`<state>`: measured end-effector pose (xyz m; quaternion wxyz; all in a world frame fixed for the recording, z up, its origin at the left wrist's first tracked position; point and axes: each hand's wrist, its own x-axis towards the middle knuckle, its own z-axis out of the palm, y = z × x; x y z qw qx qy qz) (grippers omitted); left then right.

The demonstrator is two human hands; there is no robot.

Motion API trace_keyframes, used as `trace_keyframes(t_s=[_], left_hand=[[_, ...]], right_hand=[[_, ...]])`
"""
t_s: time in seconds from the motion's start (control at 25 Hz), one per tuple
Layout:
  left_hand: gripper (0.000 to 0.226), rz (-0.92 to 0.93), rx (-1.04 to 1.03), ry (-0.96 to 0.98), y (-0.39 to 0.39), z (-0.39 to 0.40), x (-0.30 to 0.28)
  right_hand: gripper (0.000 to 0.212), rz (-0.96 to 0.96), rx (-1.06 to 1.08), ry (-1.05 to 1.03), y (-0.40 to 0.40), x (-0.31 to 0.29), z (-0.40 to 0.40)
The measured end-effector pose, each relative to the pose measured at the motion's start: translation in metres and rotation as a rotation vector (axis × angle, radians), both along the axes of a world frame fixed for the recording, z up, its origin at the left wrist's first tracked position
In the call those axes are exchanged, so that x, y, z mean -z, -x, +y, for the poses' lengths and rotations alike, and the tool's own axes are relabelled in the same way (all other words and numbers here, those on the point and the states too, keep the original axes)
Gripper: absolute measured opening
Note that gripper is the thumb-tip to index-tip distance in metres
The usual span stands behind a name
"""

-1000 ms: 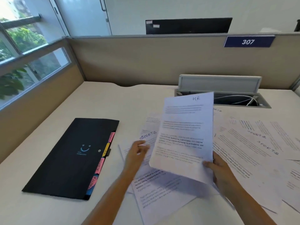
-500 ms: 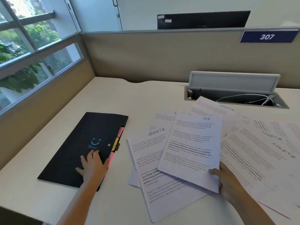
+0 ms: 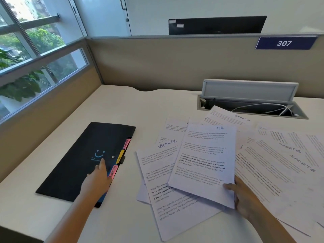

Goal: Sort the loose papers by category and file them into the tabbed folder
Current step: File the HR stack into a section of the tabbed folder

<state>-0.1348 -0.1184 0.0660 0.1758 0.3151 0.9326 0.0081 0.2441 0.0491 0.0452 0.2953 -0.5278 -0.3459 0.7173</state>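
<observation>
Black matte tabbed folder (image 3: pixel 84 160), flat on the tabletop (image 3: pixel 133 106), colored tabs facing the papers. Left hand (image 3: pixel 97 179) rests on it, fingers extended, likely steadying it. Right hand (image 3: pixel 242 197) pinches the thin "HR" sheet (image 3: pixel 205 162) above scattered "SPORTS" sheets (image 3: pixel 280 165), apparently for filing.

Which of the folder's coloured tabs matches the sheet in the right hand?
The yellow middle tab, marked HR like the white sheet; the pink tabs beside it carry other words.

Folder (image 3: pixel 84 160) left of papers (image 3: pixel 273 165)
</observation>
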Motion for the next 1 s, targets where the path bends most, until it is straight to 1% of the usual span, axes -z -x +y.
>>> trace_keyframes(t_s=[0.12,0.2,0.28,0.36,0.44,0.48,0.52,0.6,0.72,0.88,1.0], left_hand=[[0.059,0.11,0.017,-0.061,0.005,-0.004,-0.014],[0.038,0.258,0.08,-0.032,0.006,-0.005,-0.018],[0.023,0.345,0.134,0.025,0.002,-0.003,-0.024],[0.024,0.414,0.144,0.047,0.003,0.0,-0.034],[0.037,0.482,0.11,0.024,0.011,0.003,-0.049],[0.041,0.511,0.079,-0.021,0.017,0.002,-0.056],[0.041,0.518,0.051,-0.075,0.023,0.002,-0.063],[0.032,0.523,-0.011,-0.175,0.033,0.004,-0.078],[0.028,0.53,-0.049,-0.219,0.034,0.011,-0.09],[0.023,0.426,-0.092,-0.35,0.023,0.027,-0.099],[0.024,0.312,-0.062,-0.395,0.012,0.048,-0.1]], right_hand=[[0.047,0.002,0.006,0.009,0.0,0.002,0.001],[0.046,0.018,0.001,0.022,0.0,0.002,0.002],[0.046,0.014,0.003,0.036,0.001,0.0,0.002],[0.045,-0.032,0.025,0.035,0.003,0.001,0.002],[0.043,-0.084,0.05,0.029,0.005,0.0,0.0],[0.042,-0.105,0.056,0.032,0.005,0.0,-0.001],[0.041,-0.118,0.062,0.038,0.006,-0.001,-0.001],[0.039,-0.11,0.075,0.038,0.007,-0.006,-0.003],[0.04,-0.053,0.061,-0.003,0.013,-0.016,-0.004],[0.046,0.119,0.075,-0.064,0.021,-0.034,-0.005],[0.047,0.252,0.129,-0.088,0.029,-0.051,-0.003]])
